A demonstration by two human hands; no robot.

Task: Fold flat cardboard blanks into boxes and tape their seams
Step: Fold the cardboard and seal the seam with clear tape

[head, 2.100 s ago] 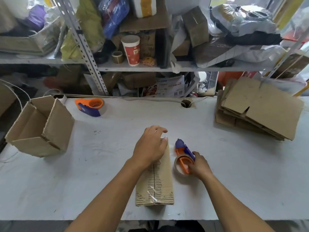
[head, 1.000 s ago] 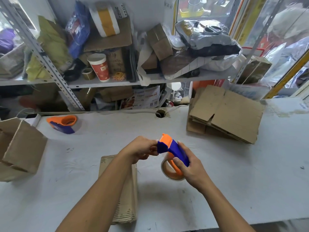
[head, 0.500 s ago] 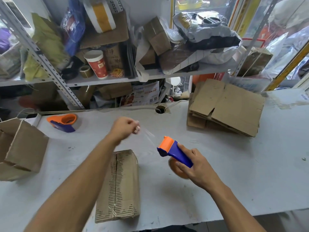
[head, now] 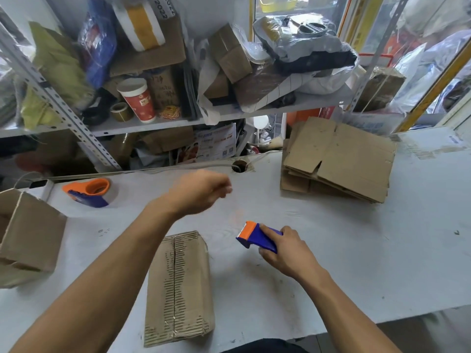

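Head view: my right hand [head: 285, 250] grasps the blue-and-orange plastic tape dispenser [head: 257, 236], its roll hidden beneath my palm. My left hand [head: 201, 192], blurred, is raised with fingers curled; whether it pinches clear tape I cannot tell. A rectangular corrugated box [head: 178, 286], centre seam taped, lies near on the white table [head: 382, 250]. Flat cardboard blanks [head: 339, 159] are stacked far right.

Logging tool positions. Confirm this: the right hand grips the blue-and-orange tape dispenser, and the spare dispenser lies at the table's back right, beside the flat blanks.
Wrong side. The head view shows the spare dispenser at the table's back left, far from the flat blanks at back right. The right hand does grip the blue-and-orange tape dispenser.
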